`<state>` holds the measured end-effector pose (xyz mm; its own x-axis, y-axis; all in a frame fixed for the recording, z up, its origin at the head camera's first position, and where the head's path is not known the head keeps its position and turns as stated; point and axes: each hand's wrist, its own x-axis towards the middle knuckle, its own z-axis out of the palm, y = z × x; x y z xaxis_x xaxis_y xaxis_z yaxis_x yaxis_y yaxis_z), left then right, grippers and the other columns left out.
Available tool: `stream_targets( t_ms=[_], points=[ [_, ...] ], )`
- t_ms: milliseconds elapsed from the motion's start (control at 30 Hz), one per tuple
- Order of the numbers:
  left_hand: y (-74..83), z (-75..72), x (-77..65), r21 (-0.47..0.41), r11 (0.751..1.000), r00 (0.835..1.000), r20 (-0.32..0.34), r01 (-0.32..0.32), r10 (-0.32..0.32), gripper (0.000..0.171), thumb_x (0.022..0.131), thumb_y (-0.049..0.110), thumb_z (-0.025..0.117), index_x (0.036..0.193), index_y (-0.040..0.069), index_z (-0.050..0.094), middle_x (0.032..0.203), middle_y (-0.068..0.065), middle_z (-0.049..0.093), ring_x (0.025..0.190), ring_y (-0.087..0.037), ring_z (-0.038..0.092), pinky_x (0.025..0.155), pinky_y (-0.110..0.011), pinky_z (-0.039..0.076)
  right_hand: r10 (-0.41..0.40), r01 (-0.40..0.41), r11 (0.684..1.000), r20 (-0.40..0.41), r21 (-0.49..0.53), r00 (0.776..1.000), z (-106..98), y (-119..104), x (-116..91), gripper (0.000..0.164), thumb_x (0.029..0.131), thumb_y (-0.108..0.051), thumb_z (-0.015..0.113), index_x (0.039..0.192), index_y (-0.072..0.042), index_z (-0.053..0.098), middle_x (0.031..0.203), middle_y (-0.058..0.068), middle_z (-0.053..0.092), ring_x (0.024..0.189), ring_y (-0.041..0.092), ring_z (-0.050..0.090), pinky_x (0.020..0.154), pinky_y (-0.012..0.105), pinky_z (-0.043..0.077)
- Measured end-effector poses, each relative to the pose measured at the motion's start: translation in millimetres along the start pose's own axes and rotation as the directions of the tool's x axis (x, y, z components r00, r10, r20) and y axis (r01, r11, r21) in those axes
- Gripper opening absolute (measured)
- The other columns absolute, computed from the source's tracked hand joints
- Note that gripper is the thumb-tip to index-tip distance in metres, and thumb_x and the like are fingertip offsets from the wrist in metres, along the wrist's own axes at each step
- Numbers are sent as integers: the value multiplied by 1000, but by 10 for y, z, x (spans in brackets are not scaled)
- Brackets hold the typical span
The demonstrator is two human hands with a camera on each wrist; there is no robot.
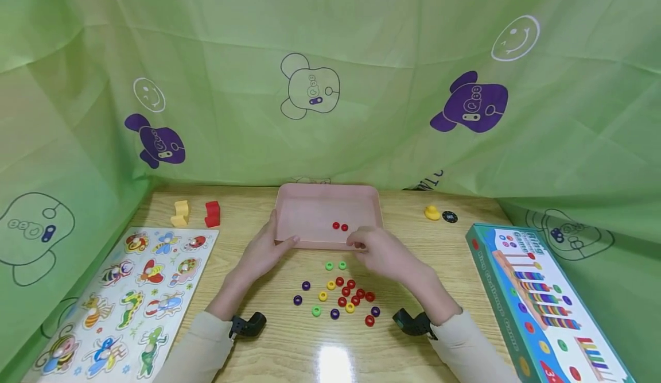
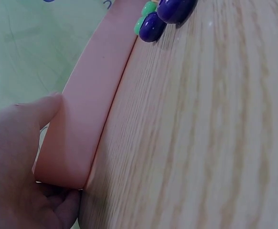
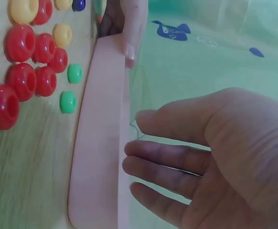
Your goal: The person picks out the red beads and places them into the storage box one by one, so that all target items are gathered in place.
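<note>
A shallow pink tray lies in front of me, with two red rings inside near its front right. My left hand grips the tray's front left corner, thumb over the front rim and fingers round the side. My right hand hovers over the front right rim. In the right wrist view that hand's fingers are loosely bent, the thumb apart from them, and nothing shows between them. Nearer to me lie loose rings: several red rings, two of the green rings close to the tray, yellow rings and purple rings.
At the left lies an insect puzzle board, with a yellow block and a red block behind it. A ring game box stands at the right. A yellow duck and a black disc sit behind it, before a green curtain.
</note>
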<state>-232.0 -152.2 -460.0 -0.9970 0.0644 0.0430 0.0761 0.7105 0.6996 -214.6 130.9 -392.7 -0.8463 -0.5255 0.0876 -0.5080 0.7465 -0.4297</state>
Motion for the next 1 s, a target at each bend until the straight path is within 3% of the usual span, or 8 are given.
stream_targets(
  t_ms=[133,433,767,1000],
  points=[
    [4,-7,0,0,1000,1000,-2,-6,6,95,87,58,50,149,9,-2,156,-13,14,141,-33,22,110,-53,27,-15,14,1000,55,12,998,-13,-2,-113,23,83,-10,65,105,-16,68,97,-3,66,85,6,58,78,26,50],
    [18,-21,-1,-6,1000,1000,-1,-10,10,94,87,58,50,150,11,-3,156,-12,14,141,-31,24,110,-52,28,-26,17,999,261,34,965,82,4,-279,19,84,-12,63,101,-20,67,89,-8,65,65,3,53,60,20,45],
    [30,-20,-4,14,1000,1000,3,-3,3,95,87,59,50,150,10,-2,155,-13,15,140,-33,24,110,-53,28,-68,84,994,198,-71,978,302,-49,-223,8,86,-21,65,92,-23,68,82,-13,58,69,3,49,62,18,42],
    [24,0,-7,21,1000,1000,-6,4,-3,95,87,59,49,150,10,-2,156,-13,15,141,-33,24,110,-53,28,-60,82,990,191,-112,980,339,-86,-170,6,82,-17,66,85,-21,63,71,-13,53,63,4,47,55,18,40]
  ],
)
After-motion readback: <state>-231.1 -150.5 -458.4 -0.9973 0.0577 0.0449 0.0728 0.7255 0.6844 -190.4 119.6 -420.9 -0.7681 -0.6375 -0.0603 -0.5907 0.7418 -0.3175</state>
